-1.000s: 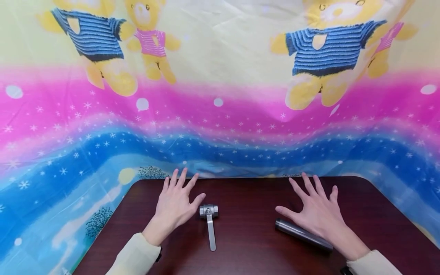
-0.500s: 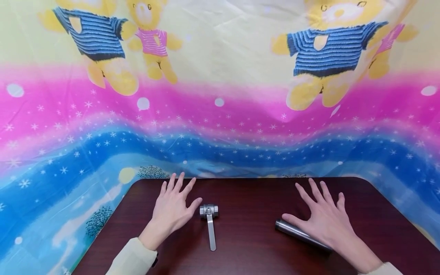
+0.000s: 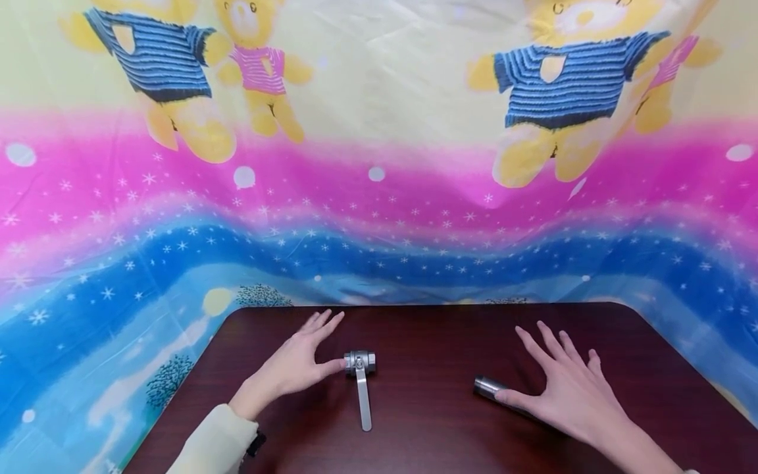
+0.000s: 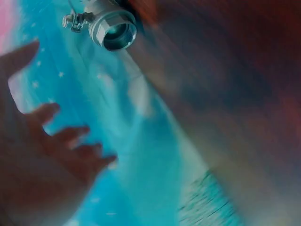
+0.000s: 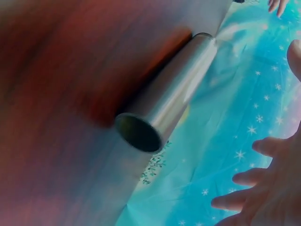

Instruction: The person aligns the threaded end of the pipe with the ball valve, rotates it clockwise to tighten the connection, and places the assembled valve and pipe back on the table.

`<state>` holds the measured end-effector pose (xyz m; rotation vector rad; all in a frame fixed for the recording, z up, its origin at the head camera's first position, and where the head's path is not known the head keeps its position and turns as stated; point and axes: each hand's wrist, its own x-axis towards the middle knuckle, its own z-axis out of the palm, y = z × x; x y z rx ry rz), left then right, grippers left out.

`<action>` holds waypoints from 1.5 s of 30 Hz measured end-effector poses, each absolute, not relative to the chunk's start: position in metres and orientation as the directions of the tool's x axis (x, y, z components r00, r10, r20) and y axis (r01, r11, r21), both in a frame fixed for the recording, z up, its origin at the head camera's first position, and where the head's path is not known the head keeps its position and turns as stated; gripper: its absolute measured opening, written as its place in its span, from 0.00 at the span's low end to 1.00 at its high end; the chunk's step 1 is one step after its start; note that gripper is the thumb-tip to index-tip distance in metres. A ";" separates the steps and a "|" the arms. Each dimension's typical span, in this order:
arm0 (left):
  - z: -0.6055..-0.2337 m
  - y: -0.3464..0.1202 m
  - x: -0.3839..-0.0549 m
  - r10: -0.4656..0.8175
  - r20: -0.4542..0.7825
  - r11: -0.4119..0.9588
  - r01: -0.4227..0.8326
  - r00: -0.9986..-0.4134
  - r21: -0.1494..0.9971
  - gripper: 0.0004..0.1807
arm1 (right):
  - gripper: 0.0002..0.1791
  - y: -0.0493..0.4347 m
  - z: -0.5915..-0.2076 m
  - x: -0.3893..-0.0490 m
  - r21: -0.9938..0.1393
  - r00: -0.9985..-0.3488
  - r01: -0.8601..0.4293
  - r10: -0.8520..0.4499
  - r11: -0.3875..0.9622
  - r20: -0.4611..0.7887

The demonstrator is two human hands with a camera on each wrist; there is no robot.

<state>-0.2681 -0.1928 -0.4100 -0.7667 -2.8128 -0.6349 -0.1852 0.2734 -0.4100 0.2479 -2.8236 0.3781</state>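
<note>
Right grip point(image 3: 572, 393) partly hides the metal tube point(image 3: 487, 387) in head view.

On the table point(image 3: 426, 415), a lever-handled ball valve point(image 3: 359, 364) is lying just right of the left hand point(image 3: 296, 362), while a pipe point(image 3: 487, 387) is lying partly beneath the right hand point(image 3: 574, 395), with a cloth point(image 3: 379, 204) hanging beyond both hands.

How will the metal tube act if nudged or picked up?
The metal tube is round and lies on its side on the table, so a sideways nudge would probably roll it. Its smooth, shiny surface may be slippery. The open end shows a hollow, so it's likely stiff but lighter than a solid bar.
</note>
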 end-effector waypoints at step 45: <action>-0.463 -0.179 -0.302 0.476 0.197 0.546 0.463 -0.857 0.698 0.38 | 0.29 0.349 -0.447 -0.177 -0.659 -0.990 0.043 -0.059 0.751 -0.132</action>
